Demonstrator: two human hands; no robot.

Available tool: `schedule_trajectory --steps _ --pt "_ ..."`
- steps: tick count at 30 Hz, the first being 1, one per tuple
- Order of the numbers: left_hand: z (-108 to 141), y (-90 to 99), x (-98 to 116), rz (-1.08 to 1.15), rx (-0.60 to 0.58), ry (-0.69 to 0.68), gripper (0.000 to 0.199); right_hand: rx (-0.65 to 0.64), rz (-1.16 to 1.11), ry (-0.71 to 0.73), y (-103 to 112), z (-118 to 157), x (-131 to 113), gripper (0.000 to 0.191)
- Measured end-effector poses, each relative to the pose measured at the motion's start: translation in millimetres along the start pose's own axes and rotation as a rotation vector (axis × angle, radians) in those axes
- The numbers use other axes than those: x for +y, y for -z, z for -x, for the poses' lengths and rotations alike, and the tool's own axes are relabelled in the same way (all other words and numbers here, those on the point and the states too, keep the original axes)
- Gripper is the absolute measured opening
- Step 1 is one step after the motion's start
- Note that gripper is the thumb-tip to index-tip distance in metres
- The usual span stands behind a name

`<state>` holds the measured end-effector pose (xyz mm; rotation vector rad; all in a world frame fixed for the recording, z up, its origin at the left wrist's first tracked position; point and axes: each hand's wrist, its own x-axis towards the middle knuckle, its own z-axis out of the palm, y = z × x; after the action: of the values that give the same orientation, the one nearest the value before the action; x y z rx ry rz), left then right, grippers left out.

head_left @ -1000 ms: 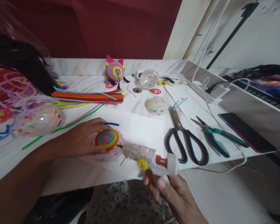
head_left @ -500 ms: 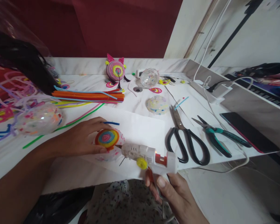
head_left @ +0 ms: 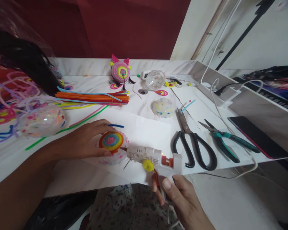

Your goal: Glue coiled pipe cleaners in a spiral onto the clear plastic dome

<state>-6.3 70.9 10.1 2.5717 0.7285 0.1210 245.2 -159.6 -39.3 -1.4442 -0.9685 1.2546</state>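
A clear ball (head_left: 121, 157) with pink specks rests on white paper (head_left: 148, 131), topped by a coiled disc (head_left: 111, 142) of red, yellow, blue and pink rings. My left hand (head_left: 86, 140) grips the ball and disc from the left, fingers behind and thumb in front. In my right hand (head_left: 180, 198) is a white glue gun (head_left: 146, 155), its fingers wrapped round the handle. The gun's nozzle points left and meets the disc's right edge, or nearly so. Behind the disc lies a short blue pipe cleaner (head_left: 116, 126).
Black-handled scissors (head_left: 186, 127), green pliers (head_left: 222, 134) and a phone (head_left: 256, 135) lie to the right. A pipe cleaner bundle (head_left: 91, 96) and a speckled ball (head_left: 42, 120) are at the left. A pink horned ball (head_left: 120, 72) and another clear ball (head_left: 155, 80) stand behind.
The whole view has shifted slightly. My left hand still holds the ball and disc, and the glue gun stays in my right hand with its nozzle by the disc's edge.
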Motion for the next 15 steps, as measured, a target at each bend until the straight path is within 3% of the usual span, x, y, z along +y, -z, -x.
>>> schedule_trajectory --steps 8,15 --pt "-1.6 -4.5 -8.7 0.001 0.031 -0.041 0.055 0.015 -0.017 0.017 -1.5 -2.7 1.2 0.057" --pt "0.3 0.4 0.1 0.005 0.004 -0.016 0.046 -0.021 0.018 -0.004 -1.5 3.7 -2.4 0.059"
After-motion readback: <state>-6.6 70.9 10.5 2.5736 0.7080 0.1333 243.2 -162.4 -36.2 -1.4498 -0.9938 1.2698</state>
